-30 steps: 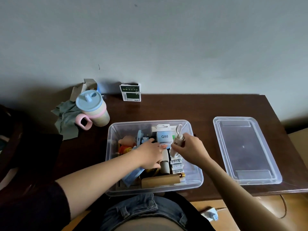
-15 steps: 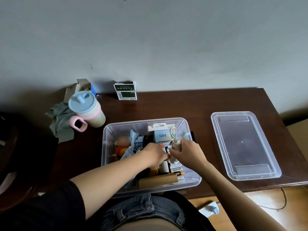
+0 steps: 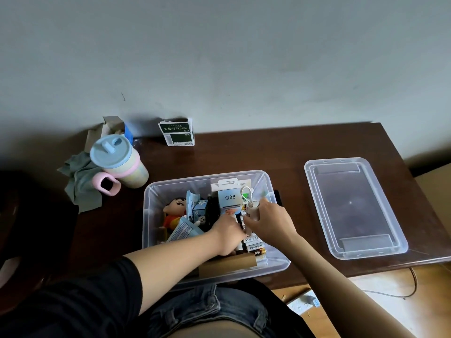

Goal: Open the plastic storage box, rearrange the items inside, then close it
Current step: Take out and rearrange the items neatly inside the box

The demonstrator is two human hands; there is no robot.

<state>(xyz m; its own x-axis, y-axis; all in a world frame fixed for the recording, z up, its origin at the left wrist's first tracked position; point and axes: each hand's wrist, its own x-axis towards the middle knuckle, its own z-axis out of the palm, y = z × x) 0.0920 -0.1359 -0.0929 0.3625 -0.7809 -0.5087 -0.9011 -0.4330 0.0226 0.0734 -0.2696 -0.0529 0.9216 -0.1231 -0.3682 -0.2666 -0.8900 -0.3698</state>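
While my right hand [image 3: 271, 220] pinches the small white bottle [image 3: 253, 212] and my left hand [image 3: 228, 236] digs among items with a grip I cannot tell, the batteries [image 3: 253, 247] may topple.

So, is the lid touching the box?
Apart. The head view shows the lid lying flat to the right of the box, with a strip of bare table between them.

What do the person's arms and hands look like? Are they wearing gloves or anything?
No gloves. Both hands are bare: the left hand and the right hand. The left arm has a short black sleeve near the shoulder. The right arm is bare as far as the picture shows. I can't see any rings, watch or bracelets.
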